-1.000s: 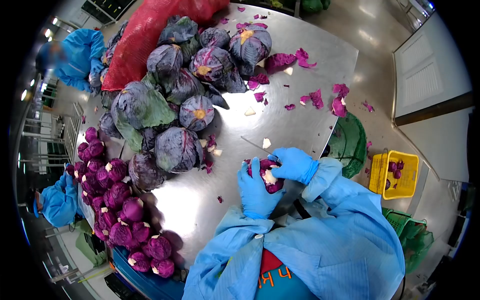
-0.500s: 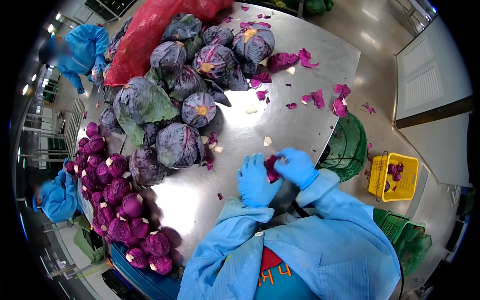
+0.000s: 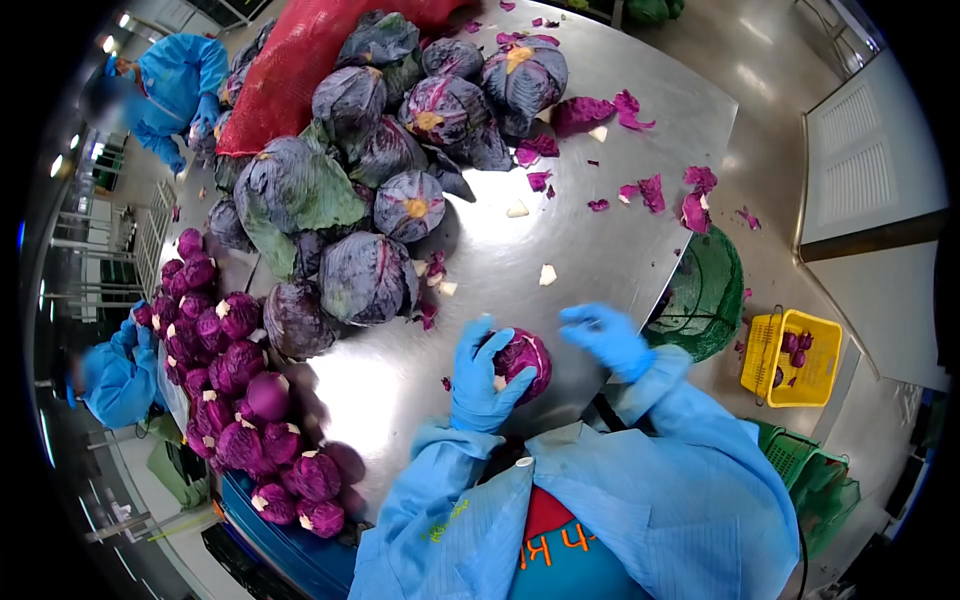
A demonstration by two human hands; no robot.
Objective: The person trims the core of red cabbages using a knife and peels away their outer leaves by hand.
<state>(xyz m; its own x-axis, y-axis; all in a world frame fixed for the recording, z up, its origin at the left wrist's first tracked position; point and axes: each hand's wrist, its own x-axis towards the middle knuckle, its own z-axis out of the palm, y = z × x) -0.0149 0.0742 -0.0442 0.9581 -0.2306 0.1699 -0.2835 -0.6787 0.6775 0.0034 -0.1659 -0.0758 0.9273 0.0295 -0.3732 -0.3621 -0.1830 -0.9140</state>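
My left hand point(image 3: 484, 378), in a blue glove, holds a peeled purple cabbage point(image 3: 526, 366) from its left side, above the metal table point(image 3: 600, 240). To the right of that cabbage is my right hand point(image 3: 606, 340), also gloved, fingers apart and nothing visible in it. Untrimmed dark cabbages point(image 3: 368, 280) lie beyond my hands at the upper left. Peeled purple cabbages point(image 3: 236, 368) form a heap along the left side. A pale cut piece point(image 3: 547, 275) rests on the metal just beyond my hands.
A red mesh sack point(image 3: 290, 80) lies at the upper left. Purple leaf scraps point(image 3: 582, 115) are scattered across the far part. Off the right edge are a green net point(image 3: 705, 295) and a yellow basket point(image 3: 826, 360). Two people point(image 3: 180, 80) point(image 3: 120, 380) in blue stand at the left.
My right hand has come away from the cabbage and its fingers have spread. The knife seen a second ago beside it no longer shows. My left hand has shifted slightly left with the cabbage.
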